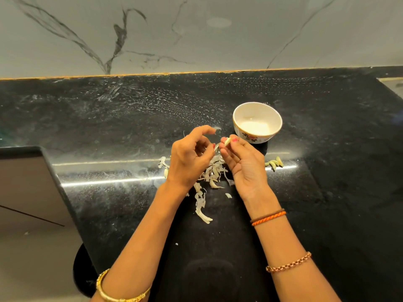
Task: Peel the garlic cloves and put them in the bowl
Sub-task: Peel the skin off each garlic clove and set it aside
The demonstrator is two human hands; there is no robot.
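Note:
My right hand (242, 162) pinches a pale garlic clove (227, 141) between thumb and fingertips above the black counter. My left hand (189, 158) is close beside it, fingers curled, pinching a thin strip of skin (216, 147) that hangs off the clove. A white bowl (239, 112) with a flower pattern stands just behind and to the right of my right hand; it looks empty inside. A few peeled cloves (275, 163) lie on the counter to the right of my right hand. A heap of papery peels (212, 175) lies under both hands.
The black stone counter (109, 118) runs back to a grey marbled wall (196, 33). Its front edge steps in at the left, above a brown cabinet front (26, 188). More peel strips (201, 208) trail toward me.

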